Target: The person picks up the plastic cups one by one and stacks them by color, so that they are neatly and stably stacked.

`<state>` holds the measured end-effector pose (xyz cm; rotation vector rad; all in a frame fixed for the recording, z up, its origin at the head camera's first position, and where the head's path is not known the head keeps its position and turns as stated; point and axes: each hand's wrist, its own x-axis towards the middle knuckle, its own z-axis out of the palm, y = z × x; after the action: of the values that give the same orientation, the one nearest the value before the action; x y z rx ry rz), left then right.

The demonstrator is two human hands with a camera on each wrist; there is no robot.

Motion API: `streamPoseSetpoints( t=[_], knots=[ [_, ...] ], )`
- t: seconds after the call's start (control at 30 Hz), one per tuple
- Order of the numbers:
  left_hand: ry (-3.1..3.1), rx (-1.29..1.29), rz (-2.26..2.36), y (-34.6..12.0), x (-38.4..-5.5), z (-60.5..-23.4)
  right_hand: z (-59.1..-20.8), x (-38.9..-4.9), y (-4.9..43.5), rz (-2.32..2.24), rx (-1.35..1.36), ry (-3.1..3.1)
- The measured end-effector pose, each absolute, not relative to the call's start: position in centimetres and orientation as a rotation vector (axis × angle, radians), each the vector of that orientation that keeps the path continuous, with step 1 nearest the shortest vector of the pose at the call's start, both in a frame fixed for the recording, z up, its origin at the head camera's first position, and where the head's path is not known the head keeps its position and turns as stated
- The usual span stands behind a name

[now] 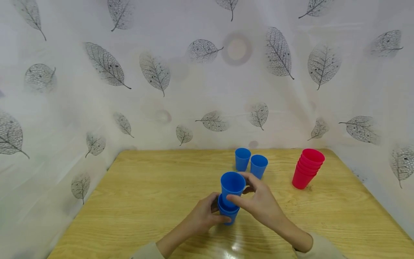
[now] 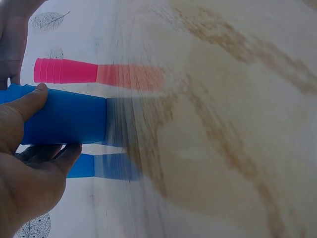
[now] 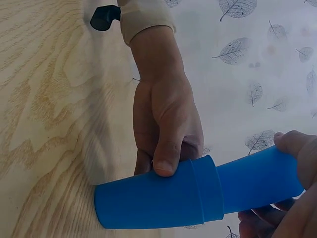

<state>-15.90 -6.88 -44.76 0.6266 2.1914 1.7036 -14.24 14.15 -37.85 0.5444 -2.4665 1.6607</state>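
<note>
L hand (image 1: pixel 203 216) grips the lower blue cups (image 1: pixel 231 214), nested, upright on the tbl (image 1: pixel 145 187) nr its front edge. R hand (image 1: pixel 263 205) holds the upper blue cup (image 1: pixel 232 184) btwn thumb & fingers, its base down inside the lower cups' mouth, most of it sticking out. Behind: 2 more blue cups, L one (image 1: pixel 242 160) & R one (image 1: pixel 258 166), side by side. Red stack (image 1: pixel 307 169) stands well apart, far R.
</note>
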Motion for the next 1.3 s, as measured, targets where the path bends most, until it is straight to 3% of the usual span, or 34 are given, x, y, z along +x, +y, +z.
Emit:
streamPoseSetpoints(
  t=[0.6,0.97,1.3],
  knots=[
    [2.207,0.658,1.731,-6.9,-15.9,-44.7,-39.3,-14.3,14.4,1.608,0.617,-2.452],
    [2.205,0.649,1.732,-6.8,-15.9,-44.8,-39.6,-14.2,15.3,1.594,0.532,-2.492],
    [2.221,0.648,1.714,-6.8,-15.9,-44.7,-41.1,-16.6,18.1,1.466,0.358,-2.495]
  ],
)
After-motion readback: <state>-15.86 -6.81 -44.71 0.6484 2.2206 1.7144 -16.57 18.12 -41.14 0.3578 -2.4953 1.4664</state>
